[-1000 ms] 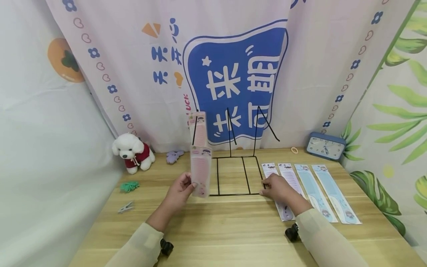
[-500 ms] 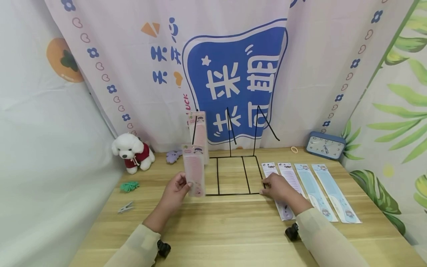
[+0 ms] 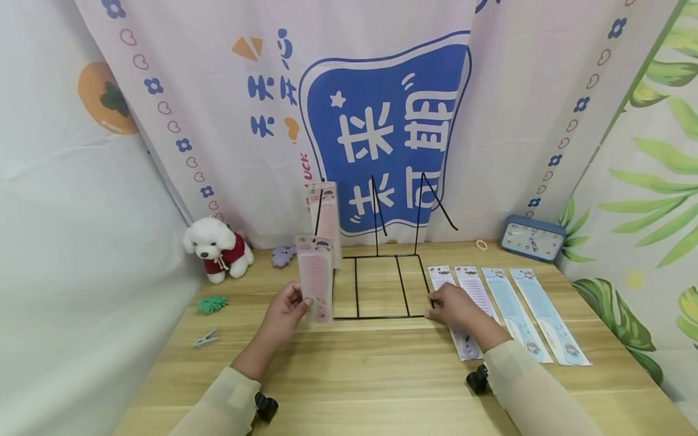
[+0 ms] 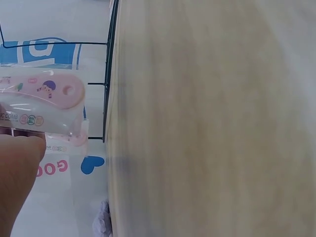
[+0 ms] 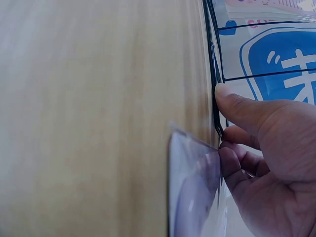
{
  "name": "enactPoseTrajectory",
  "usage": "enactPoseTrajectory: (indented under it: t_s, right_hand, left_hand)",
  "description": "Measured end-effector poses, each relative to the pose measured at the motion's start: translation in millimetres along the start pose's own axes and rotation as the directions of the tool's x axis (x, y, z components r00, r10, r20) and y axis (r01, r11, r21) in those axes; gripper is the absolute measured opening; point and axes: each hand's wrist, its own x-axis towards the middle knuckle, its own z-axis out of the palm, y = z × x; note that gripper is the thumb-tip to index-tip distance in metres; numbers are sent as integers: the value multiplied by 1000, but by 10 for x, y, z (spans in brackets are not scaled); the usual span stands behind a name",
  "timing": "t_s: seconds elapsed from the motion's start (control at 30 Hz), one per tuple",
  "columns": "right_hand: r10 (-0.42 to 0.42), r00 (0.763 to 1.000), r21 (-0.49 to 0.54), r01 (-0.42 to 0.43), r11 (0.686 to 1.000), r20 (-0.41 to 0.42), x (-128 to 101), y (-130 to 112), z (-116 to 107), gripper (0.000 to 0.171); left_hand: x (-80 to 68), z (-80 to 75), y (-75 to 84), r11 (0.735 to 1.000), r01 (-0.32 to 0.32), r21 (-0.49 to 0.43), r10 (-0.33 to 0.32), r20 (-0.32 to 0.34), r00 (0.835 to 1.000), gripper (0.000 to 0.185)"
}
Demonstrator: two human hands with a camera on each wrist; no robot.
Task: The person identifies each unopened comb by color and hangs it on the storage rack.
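Observation:
A black wire display rack (image 3: pixel 382 317) with upright hooks stands on the table. My left hand (image 3: pixel 285 309) pinches a pink comb in a clear packet (image 3: pixel 315 275) by its lower side, holding it upright before the rack's left hook. The comb's pink handle (image 4: pixel 61 91) appears close up in the left wrist view. Behind it, another pink packaged comb (image 3: pixel 327 212) hangs on that left hook. At the rack's front right corner, my right hand (image 3: pixel 455 307) grips the wire between thumb and fingers. The middle and right hooks hold nothing.
Purple packaged combs (image 3: pixel 475 290) and blue packaged combs (image 3: pixel 540 315) lie right of the rack. A blue clock (image 3: pixel 533 238) stands behind them. On the left are a plush dog (image 3: pixel 217 248), a purple item (image 3: pixel 283 255), green cord (image 3: pixel 211 304) and a grey clip (image 3: pixel 205 338).
My left hand has shifted a little to the left with the pink packaged comb, which now sits left of the hanging one. The right hand stays on the rack corner.

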Motion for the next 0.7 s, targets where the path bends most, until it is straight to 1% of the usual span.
enactPoseTrajectory:
  t_s: [0.23, 0.4, 0.53, 0.7]
  right_hand:
    - [-5, 1000, -8, 5, 1000, -2, -2, 5, -2, 54]
    - [-1, 1000, -2, 1, 1000, -3, -2, -1, 1, 53]
    - [4, 1000, 4, -4, 1000, -2, -4, -2, 0, 53]
    - [1, 1000, -9, -1, 1000, 0, 1, -1, 2, 53]
  left_hand:
    - [16, 13, -12, 1000, 12, -24, -12, -22, 1000, 16]
    - [46, 4, -23, 999, 49, 12, -49, -34, 998, 16]
    - [122, -3, -28, 996, 85, 37, -83, -55, 995, 15]
    - [290, -16, -21, 993, 101, 57, -97, -76, 992, 14]
